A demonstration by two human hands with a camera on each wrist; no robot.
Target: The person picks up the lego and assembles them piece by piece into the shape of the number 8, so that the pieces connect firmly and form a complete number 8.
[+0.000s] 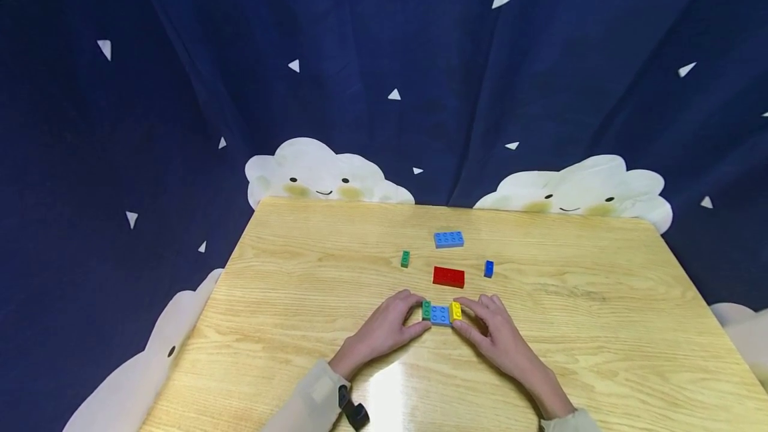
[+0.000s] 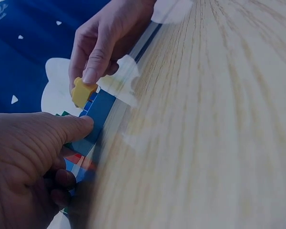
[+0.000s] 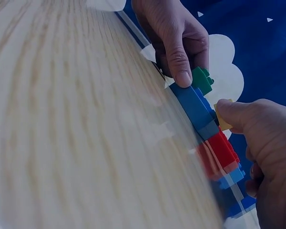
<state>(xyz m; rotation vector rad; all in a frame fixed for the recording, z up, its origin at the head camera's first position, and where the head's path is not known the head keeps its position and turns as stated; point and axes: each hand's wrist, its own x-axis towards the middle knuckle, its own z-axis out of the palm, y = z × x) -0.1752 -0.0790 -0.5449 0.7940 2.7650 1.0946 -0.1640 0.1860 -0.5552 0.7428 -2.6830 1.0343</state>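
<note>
A blue brick (image 1: pixel 441 316) lies on the table in front of me, with a small green brick (image 1: pixel 427 310) mounted on its left end. My left hand (image 1: pixel 389 327) pinches the blue brick at that end, its thumb pressed along the near side in both wrist views. Between thumb and fingers, my right hand (image 1: pixel 498 335) holds a small yellow brick (image 1: pixel 456 311) at the blue brick's right end. In the left wrist view the yellow brick (image 2: pixel 83 93) looks tilted over the studs. Whether it is seated on them I cannot tell.
Just beyond the hands lies a red brick (image 1: pixel 449 277). Farther back are a longer blue brick (image 1: pixel 449 239), a small green brick (image 1: pixel 405 259) to the left and a small dark blue brick (image 1: pixel 489 269) to the right. A dark blue curtain (image 1: pixel 360 72) hangs behind the wooden table (image 1: pixel 600 325).
</note>
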